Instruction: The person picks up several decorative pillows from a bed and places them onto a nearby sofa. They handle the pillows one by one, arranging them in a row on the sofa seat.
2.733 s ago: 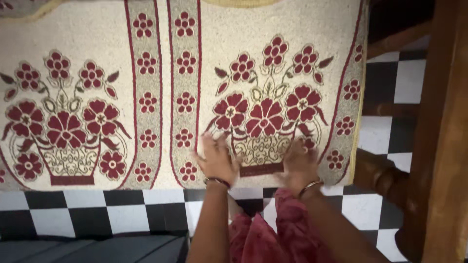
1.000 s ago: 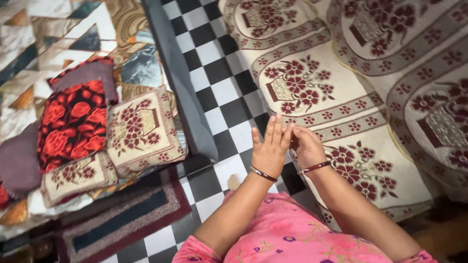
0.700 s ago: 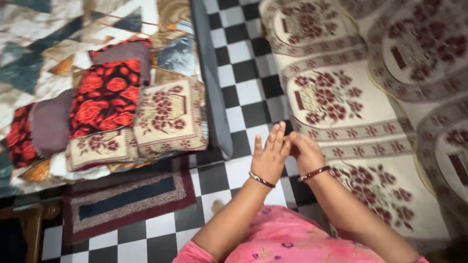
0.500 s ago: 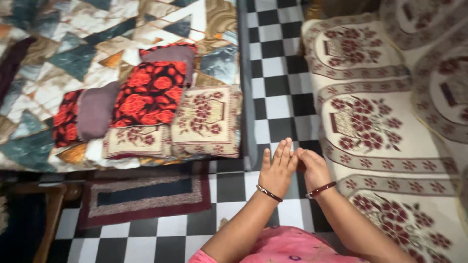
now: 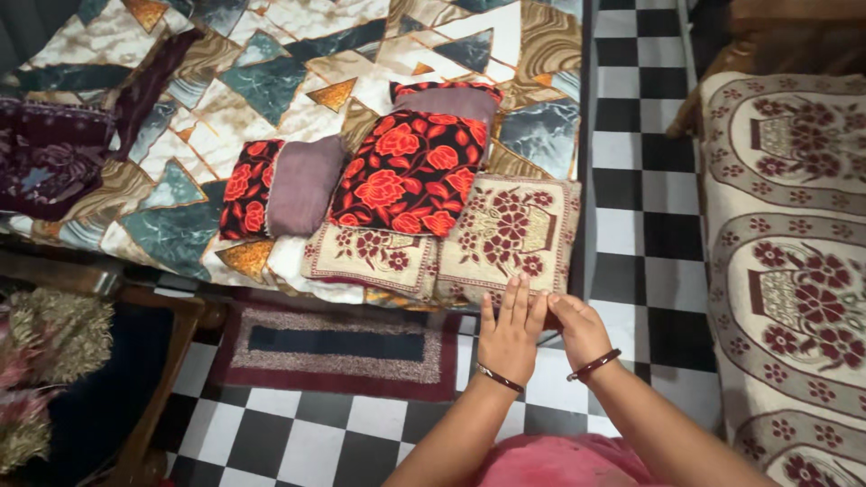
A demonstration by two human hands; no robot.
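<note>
My left hand (image 5: 510, 335) is flat, its fingers (image 5: 516, 302) straight and together, holding nothing. My right hand (image 5: 577, 329) is just beside it, fingers curled and touching the left fingertips; I cannot tell if they grip something. Both hands are above the checkered floor (image 5: 631, 234), just in front of the beige floral cushion cover (image 5: 514, 236). This cover lies at the edge of the bed (image 5: 271, 81), next to a red rose cushion (image 5: 406, 171). A dark rug (image 5: 338, 350) lies below.
</note>
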